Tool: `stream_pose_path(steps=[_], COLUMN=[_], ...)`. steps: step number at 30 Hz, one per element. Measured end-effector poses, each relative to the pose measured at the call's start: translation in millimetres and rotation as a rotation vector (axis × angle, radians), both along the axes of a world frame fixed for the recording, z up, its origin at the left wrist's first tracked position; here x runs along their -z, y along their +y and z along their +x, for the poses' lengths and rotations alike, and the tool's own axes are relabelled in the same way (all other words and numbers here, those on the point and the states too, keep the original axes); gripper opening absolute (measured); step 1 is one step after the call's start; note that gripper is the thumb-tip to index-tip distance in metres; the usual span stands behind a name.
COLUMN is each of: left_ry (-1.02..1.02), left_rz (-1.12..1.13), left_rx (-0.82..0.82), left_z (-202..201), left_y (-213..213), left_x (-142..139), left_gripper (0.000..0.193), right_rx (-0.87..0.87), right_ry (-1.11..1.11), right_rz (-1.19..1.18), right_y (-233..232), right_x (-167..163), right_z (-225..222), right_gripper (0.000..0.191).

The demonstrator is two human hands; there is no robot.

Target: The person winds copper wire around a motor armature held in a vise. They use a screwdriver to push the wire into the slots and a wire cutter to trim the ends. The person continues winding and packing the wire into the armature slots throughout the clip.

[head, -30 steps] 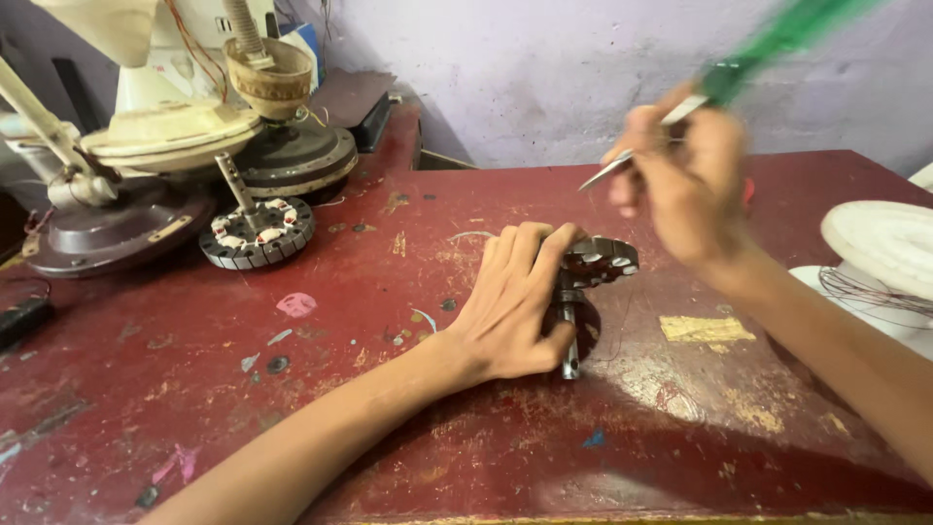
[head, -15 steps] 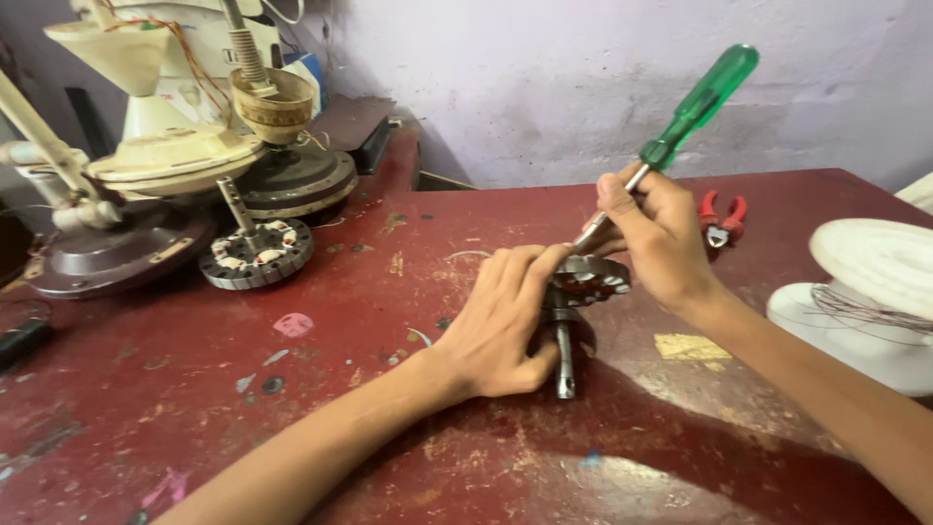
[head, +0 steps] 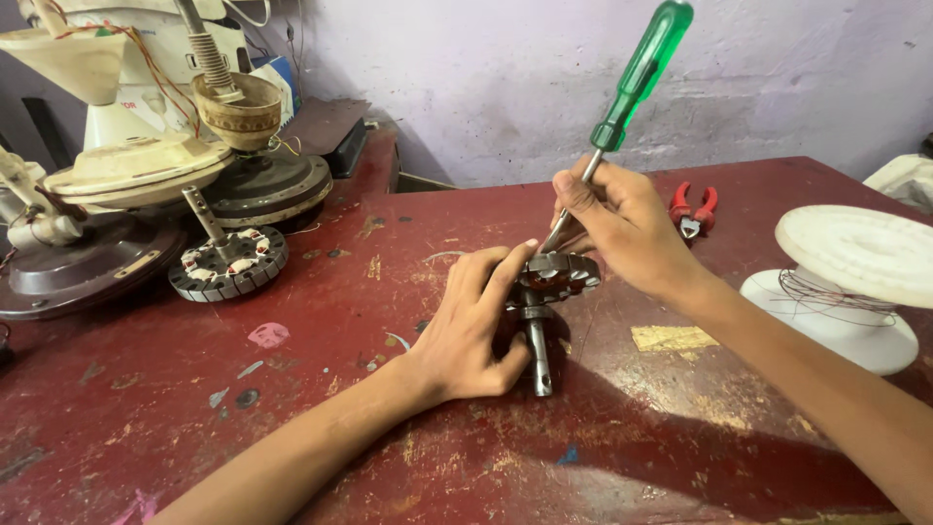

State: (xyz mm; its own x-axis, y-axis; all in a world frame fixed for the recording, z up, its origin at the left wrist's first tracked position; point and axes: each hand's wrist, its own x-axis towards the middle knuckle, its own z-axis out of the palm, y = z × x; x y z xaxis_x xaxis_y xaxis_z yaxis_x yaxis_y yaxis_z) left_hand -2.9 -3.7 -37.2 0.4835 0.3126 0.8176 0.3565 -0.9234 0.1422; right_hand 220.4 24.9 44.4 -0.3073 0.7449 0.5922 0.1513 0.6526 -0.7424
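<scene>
Prying at a small motor core on a worn red tabletop point(head: 321, 428).

From the left: a round grey stator ring with copper coils point(head: 229, 262) lies well apart beside stacked fan parts. The left hand point(head: 476, 326) lies curled over the dark metal motor core with its steel shaft point(head: 544, 311), pinning it down at mid-tabletop. The right hand point(head: 622, 228) is closed around the shank of a green-handled screwdriver point(head: 622, 102), tip at the core's top. Best done with short, controlled levering, the tip kept clear of the steadying fingers. Red-handled pliers point(head: 692, 209) and a white wire spool point(head: 846, 282) lie farther right.

stator point(head: 556, 277) between both hands on table point(head: 389, 437), pliers point(head: 692, 210) behind, spool point(head: 846, 282) right
</scene>
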Motion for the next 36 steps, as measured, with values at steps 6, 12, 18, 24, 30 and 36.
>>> stream_pose_path(steps=[6,12,18,24,30,36], left_ry=[-0.013,-0.008,-0.012,-0.016,0.016,0.014], left_rz=[-0.023,-0.008,-0.031,-0.033,-0.042,-0.043], left_rx=[0.049,0.047,0.027,0.017,-0.006,0.001], left_z=[-2,0,0,2,3,4], left_y=[3,1,-2,0,0,-1], left_x=[-2,-5,-4,-1,-1,-3], left_gripper=[0.088,0.089,0.089,0.090,0.091,0.091], right_rx=[0.097,0.116,0.058,0.007,0.096,0.058], right_ry=[-0.224,-0.347,0.079,0.061,0.082,0.004], right_rz=[0.164,0.409,-0.217,-0.156,-0.101,-0.121], right_y=[-13,-12,7,3,0,11], right_x=[-3,-1,3,6,5,10], right_z=[-3,-1,3,2,-3,3], right_gripper=[0.038,0.038,0.042,0.042,0.039,0.042])
